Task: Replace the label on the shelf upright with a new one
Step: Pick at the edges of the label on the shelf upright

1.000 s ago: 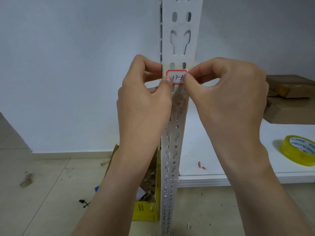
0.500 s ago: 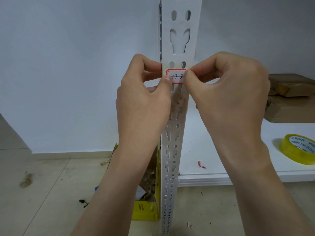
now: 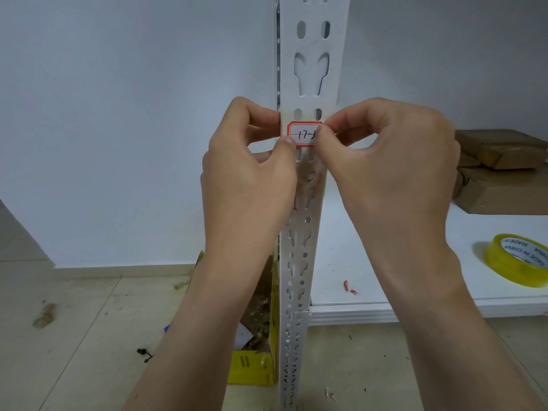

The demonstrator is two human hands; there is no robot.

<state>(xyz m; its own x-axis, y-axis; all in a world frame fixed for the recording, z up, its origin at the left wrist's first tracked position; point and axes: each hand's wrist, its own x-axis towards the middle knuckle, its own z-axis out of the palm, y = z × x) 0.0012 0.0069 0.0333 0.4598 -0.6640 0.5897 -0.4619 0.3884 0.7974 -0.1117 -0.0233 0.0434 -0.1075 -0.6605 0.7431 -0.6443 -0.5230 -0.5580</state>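
A white slotted shelf upright (image 3: 308, 69) runs up the middle of the head view. On its front face sits a white label (image 3: 304, 133) with a red border and handwritten "17-3". My left hand (image 3: 249, 179) has its thumb tip on the label's lower left corner and its fingers curled at the upright's left edge. My right hand (image 3: 391, 170) pinches the label's right edge between thumb and forefinger, hiding the last characters. Below the label, the upright shows torn paper and glue residue (image 3: 308, 179).
A white shelf board (image 3: 370, 262) extends right, carrying a yellow tape roll (image 3: 519, 259), brown cardboard parcels (image 3: 501, 170) and a small red scrap (image 3: 348, 287). On the floor left of the upright stands a yellow box (image 3: 255, 351) with paper scraps. Bits of debris litter the floor tiles.
The label and both hands sit slightly higher against the upright's slots than a second ago. My right thumb now covers a bit more of the label's right end.
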